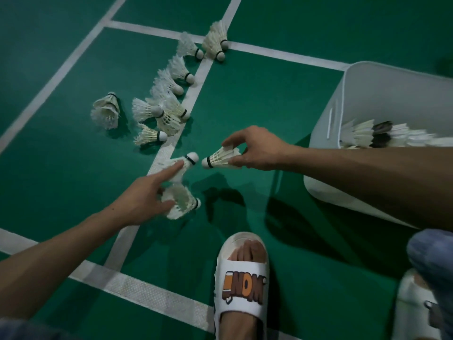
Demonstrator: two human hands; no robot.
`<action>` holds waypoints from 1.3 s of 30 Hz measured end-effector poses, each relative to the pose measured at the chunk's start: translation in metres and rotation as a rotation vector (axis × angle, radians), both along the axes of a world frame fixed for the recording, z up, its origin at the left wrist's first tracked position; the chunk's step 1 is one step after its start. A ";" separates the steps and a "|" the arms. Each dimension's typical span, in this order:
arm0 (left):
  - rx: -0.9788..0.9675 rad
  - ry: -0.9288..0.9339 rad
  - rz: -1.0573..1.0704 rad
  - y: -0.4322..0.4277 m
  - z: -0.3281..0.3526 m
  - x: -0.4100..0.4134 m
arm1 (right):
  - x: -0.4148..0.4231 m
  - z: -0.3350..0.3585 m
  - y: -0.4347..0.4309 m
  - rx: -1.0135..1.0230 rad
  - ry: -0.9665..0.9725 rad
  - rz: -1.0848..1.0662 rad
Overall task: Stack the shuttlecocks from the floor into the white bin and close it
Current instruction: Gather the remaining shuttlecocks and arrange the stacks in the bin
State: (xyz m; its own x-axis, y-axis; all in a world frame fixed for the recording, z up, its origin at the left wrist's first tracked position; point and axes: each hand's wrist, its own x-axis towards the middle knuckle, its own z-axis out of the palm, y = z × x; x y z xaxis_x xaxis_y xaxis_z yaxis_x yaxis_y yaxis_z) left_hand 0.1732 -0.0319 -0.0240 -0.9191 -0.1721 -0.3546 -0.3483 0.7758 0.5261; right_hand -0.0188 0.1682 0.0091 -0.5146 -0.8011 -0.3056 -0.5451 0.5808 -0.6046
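My right hand [255, 149] pinches a white shuttlecock [220, 158] by its feathers just above the green floor, cork pointing left. My left hand [144, 200] holds a shuttlecock [182, 203] against its palm, while its straight forefinger touches another shuttlecock [187, 161] lying on the white court line. Several more shuttlecocks [159, 111] lie scattered on the floor farther off. The white bin [362, 94] stands open at the right with a row of stacked shuttlecocks [377, 136] inside. No lid is in view.
White court lines [157, 30] cross the green floor. My foot in a white slipper [242, 280] is at the bottom centre, a second slipper [414, 312] and a knee at the bottom right. Two shuttlecocks [217, 40] lie at the far line crossing.
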 end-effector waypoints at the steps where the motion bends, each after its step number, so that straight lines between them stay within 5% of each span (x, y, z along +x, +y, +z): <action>1: 0.017 0.027 0.028 0.003 0.005 -0.009 | -0.002 0.005 0.003 -0.032 0.006 -0.029; 22: 0.382 0.370 -0.097 0.147 0.125 -0.178 | -0.066 0.108 0.179 -0.428 0.101 -0.561; 29: 0.337 0.411 -0.189 0.195 0.129 -0.224 | -0.080 0.101 0.263 -0.207 0.221 -0.624; 39: 0.136 0.343 -0.270 0.229 0.113 -0.252 | -0.056 0.061 0.273 0.033 0.032 -0.377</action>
